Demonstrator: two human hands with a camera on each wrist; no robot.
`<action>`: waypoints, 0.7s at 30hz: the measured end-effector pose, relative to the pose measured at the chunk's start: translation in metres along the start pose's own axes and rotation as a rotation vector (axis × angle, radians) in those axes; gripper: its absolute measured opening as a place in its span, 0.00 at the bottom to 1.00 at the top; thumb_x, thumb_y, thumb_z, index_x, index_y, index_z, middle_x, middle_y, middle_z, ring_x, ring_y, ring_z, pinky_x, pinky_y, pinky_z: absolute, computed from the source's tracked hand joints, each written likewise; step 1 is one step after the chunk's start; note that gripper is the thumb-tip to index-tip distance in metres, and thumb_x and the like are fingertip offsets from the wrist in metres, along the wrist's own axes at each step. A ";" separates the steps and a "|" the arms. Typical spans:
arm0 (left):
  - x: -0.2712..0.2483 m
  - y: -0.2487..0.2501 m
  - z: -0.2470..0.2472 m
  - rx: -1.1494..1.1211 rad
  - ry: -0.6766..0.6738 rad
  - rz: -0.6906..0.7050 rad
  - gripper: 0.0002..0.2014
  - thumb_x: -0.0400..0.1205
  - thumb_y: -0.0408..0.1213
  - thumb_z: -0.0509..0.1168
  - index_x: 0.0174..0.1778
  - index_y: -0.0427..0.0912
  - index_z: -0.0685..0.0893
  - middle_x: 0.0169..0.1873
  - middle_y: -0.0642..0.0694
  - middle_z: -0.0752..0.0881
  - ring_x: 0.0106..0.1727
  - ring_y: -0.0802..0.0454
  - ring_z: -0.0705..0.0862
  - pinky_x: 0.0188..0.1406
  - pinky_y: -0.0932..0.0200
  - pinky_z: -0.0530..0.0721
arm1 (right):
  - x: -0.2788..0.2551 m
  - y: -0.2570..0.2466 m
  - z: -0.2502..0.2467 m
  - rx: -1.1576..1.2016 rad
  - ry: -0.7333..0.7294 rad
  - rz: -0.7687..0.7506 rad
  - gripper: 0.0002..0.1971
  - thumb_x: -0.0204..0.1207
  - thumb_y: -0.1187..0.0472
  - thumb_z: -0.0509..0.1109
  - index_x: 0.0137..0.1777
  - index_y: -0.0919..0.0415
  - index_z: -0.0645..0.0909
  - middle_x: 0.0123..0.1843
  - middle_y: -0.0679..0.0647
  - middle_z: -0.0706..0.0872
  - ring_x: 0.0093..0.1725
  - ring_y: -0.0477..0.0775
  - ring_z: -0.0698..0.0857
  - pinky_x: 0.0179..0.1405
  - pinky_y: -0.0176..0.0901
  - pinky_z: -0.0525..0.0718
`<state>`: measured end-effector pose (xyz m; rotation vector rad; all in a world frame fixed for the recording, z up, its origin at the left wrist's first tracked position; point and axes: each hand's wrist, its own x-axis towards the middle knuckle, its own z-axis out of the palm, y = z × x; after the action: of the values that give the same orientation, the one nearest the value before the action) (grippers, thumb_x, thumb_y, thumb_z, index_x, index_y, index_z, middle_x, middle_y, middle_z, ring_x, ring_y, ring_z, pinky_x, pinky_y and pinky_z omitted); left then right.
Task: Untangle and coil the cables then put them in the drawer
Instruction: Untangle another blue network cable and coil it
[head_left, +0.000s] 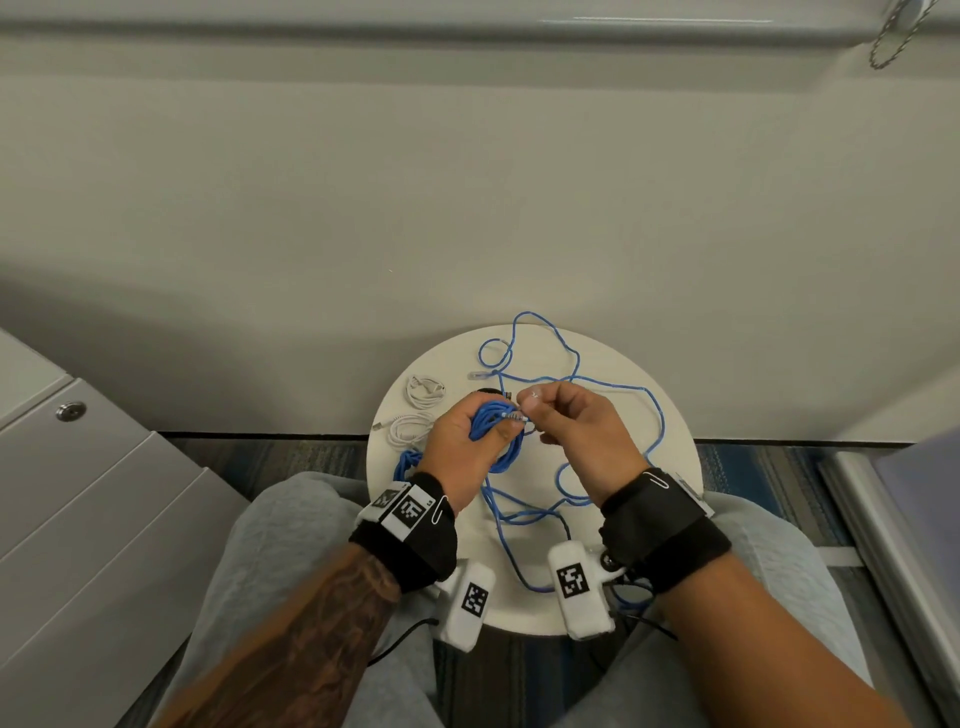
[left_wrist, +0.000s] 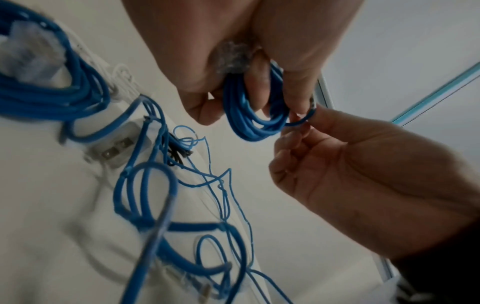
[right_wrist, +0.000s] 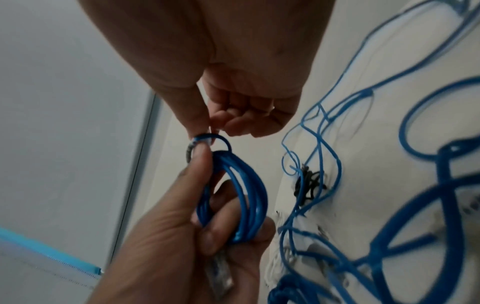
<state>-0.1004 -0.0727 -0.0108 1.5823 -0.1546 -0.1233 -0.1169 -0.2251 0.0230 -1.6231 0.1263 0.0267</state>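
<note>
My left hand (head_left: 462, 441) grips a small coil of blue cable (head_left: 493, 421) above the round white table (head_left: 675, 467). The coil (left_wrist: 249, 115) is looped around that hand's fingers. My right hand (head_left: 582, 431) pinches the cable's end loop next to the coil, between thumb and forefinger (right_wrist: 205, 123), close to the left thumb (right_wrist: 200, 156). A long thin blue cable (head_left: 613, 387) sprawls in loose tangles across the table. Two coiled white cables (head_left: 423, 392) lie at the table's left, and another blue coil (head_left: 408, 462) lies near my left wrist.
A small black cable bundle (right_wrist: 309, 183) lies among the blue strands behind my hands. A grey drawer cabinet (head_left: 78, 467) with a round lock stands to the left. A white wall rises right behind the table. My knees sit against the table's near edge.
</note>
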 end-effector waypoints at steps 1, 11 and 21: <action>0.001 0.000 -0.001 0.022 -0.016 -0.005 0.07 0.82 0.35 0.70 0.55 0.43 0.85 0.36 0.52 0.83 0.29 0.62 0.76 0.30 0.68 0.75 | 0.001 -0.003 -0.002 -0.010 0.024 -0.035 0.04 0.83 0.65 0.70 0.50 0.62 0.86 0.47 0.47 0.90 0.41 0.35 0.86 0.42 0.29 0.81; 0.003 0.010 -0.005 -0.160 -0.262 -0.265 0.13 0.85 0.38 0.64 0.58 0.32 0.84 0.26 0.51 0.68 0.24 0.59 0.61 0.19 0.69 0.62 | 0.007 -0.009 -0.016 -0.111 0.171 -0.223 0.04 0.81 0.63 0.72 0.47 0.55 0.86 0.46 0.44 0.89 0.46 0.45 0.85 0.51 0.40 0.83; -0.002 0.008 -0.004 -0.090 -0.177 -0.206 0.13 0.84 0.46 0.66 0.56 0.39 0.85 0.24 0.53 0.68 0.23 0.57 0.62 0.21 0.65 0.63 | 0.013 -0.013 -0.019 -0.151 0.242 -0.297 0.01 0.81 0.65 0.72 0.50 0.60 0.85 0.45 0.48 0.89 0.42 0.42 0.83 0.48 0.39 0.82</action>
<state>-0.1015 -0.0685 -0.0027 1.4936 -0.1216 -0.4258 -0.1039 -0.2439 0.0355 -1.7774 0.0687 -0.3972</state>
